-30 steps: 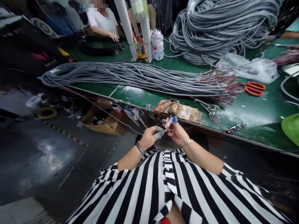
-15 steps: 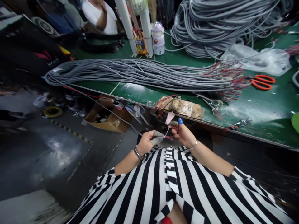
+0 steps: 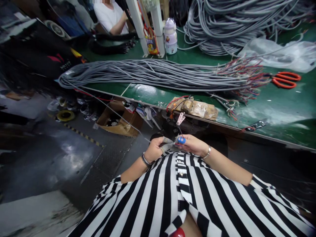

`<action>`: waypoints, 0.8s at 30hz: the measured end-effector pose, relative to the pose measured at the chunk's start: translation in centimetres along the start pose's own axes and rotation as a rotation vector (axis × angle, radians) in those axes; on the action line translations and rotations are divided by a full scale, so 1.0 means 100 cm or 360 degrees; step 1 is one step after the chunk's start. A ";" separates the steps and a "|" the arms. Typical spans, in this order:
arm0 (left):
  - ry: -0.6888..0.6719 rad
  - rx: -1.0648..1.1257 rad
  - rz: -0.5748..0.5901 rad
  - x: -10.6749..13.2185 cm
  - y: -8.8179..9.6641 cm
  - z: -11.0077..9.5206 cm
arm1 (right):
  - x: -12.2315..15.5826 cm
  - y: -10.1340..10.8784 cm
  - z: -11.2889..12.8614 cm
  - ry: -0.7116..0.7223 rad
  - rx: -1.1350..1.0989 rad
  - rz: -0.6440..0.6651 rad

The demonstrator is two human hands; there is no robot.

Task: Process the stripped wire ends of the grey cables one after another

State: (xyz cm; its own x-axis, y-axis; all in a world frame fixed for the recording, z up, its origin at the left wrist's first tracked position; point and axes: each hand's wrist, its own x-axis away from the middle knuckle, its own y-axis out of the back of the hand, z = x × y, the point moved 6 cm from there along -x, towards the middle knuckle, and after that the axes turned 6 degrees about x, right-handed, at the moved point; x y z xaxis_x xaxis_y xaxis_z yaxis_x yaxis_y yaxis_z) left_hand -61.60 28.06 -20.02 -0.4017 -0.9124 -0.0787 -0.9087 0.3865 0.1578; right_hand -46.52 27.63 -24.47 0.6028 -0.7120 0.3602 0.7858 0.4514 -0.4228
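Observation:
My left hand [image 3: 154,150], with grey coverings on thumb and finger, pinches the end of a grey cable [image 3: 128,122] that runs back to the bench. Close against it, my right hand [image 3: 195,144], a blue cover on its thumb, is closed on the thin wires [image 3: 178,144] at that cable end. The fingertips hide most of the wires. Just above the right fingers hangs a pink clip [image 3: 181,118], and a thin dark strand runs between it and the hand. A long bundle of grey cables [image 3: 158,75] with stripped, coloured ends lies on the green bench.
A taped cardboard block [image 3: 197,108] sits at the bench edge [image 3: 276,140]. To the right lie orange-handled scissors [image 3: 286,80] and a dark hand tool [image 3: 256,125]. Behind are a bottle [image 3: 170,37] and coiled cable [image 3: 229,26]. A carton [image 3: 120,123] stands below; a co-worker [image 3: 110,16] sits opposite.
My right hand has come down and left, its blue-covered thumb now at the cable end beside my left fingers. The pink clip shows more fully. The view has shifted slightly.

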 end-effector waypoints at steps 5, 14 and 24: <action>0.0036 0.0046 0.0225 -0.012 -0.008 0.005 | -0.007 0.001 0.003 0.0114 0.0171 -0.0285; 0.0056 0.0220 0.0051 -0.015 0.006 -0.005 | -0.003 0.055 0.034 0.0458 0.0189 -0.1038; 0.0009 0.0278 -0.0285 -0.046 0.016 -0.004 | -0.033 0.036 0.058 0.0473 0.0048 -0.0586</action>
State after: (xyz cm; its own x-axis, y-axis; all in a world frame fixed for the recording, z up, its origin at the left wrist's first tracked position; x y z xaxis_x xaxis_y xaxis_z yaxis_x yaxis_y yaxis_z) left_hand -61.19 32.86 -19.00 -0.2324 -0.9690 -0.0843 -0.9714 0.2357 -0.0306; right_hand -44.93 34.70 -22.37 0.2210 -0.9486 0.2265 0.9462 0.1522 -0.2857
